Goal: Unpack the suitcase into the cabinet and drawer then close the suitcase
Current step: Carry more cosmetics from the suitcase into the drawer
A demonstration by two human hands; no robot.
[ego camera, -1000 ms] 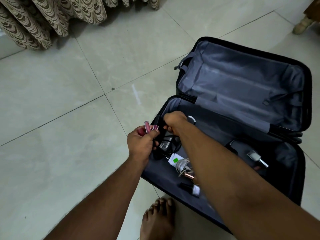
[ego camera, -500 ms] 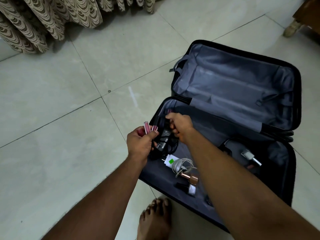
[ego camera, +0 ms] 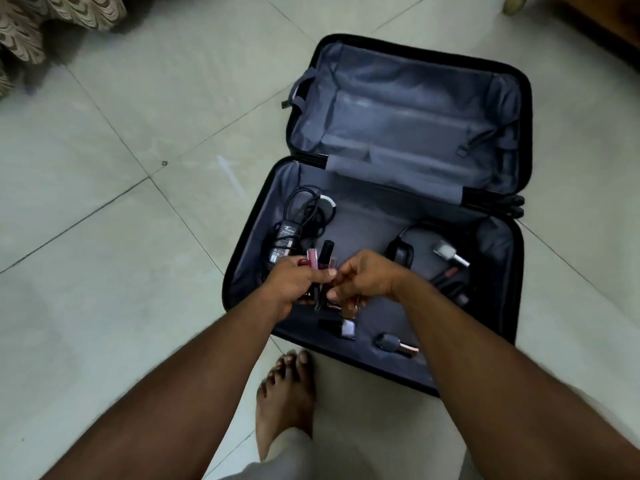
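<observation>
Black and now uncovered, the power adapter (ego camera: 285,237) is lying with its coiled cable in the left corner of the suitcase (ego camera: 242,268), which is sitting open on the tiled floor at the centre right of the frame. A second ago the right grip was reaching onto that adapter; it is now pulling back toward the bottom of the frame. Just right of the adapter, the left grip (ego camera: 298,282) is curling round the pink lip gloss tubes (ego camera: 313,258), as it was before. A black tube (ego camera: 326,252) is now standing in the same bundle, so one more small item is apparently being gathered. The right grip (ego camera: 367,278) is meeting it fingertip to fingertip, fingers curled; whether it is pinching the bundle's lower end I cannot tell. Farther right, a nail polish bottle (ego camera: 344,327), a silver-capped bottle (ego camera: 450,254) and lip pencils (ego camera: 446,275) are still waiting on the grey lining, so unpacking is looking far from finished, with closing well off. Neither cabinet nor drawer is showing.
</observation>
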